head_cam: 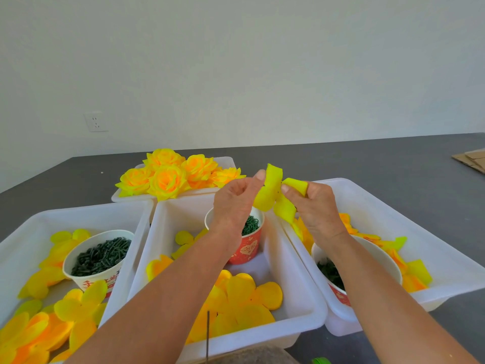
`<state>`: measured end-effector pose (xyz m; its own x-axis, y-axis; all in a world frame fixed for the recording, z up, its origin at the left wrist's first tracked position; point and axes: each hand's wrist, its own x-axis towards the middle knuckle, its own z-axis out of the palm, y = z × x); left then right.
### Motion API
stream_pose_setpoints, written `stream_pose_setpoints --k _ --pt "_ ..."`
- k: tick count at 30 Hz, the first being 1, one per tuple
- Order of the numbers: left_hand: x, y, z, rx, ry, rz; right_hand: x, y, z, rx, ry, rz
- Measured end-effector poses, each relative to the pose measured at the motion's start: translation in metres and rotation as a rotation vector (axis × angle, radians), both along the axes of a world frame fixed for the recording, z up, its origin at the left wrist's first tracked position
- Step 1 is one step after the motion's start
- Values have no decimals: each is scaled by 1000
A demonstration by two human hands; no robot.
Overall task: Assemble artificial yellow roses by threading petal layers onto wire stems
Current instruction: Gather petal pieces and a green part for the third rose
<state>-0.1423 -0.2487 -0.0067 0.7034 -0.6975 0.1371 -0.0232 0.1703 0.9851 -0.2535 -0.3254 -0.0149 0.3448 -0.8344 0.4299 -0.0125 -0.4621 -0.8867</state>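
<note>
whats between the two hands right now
A yellow petal layer, pinched by the left hand and right hand, seen in the head view.

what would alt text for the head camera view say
Two bare hands, the left hand and right hand, hold a yellow petal layer up between pinched fingers above white trays on a dark table. The trays hold loose yellow petals and paper cups of small dark green parts. Finished yellow roses fill a tray behind.
</note>
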Motion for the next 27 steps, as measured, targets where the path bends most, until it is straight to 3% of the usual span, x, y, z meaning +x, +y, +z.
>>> stream_pose_setpoints --k 3,6,13,18,27 --pt "0 -1 -4 100 -92 -122 0 5 2 140 -121 118" --pt "0 1 -7 52 -42 -208 0 7 2 236 -208 240" --pt "0 -1 -8 34 -33 -115 -2 4 1 304 -242 200" --pt "1 -2 -9 60 -50 -80 -1 1 -1 223 -118 105" --pt "0 2 -4 61 -8 -154 -7 -12 0 418 -241 -40"
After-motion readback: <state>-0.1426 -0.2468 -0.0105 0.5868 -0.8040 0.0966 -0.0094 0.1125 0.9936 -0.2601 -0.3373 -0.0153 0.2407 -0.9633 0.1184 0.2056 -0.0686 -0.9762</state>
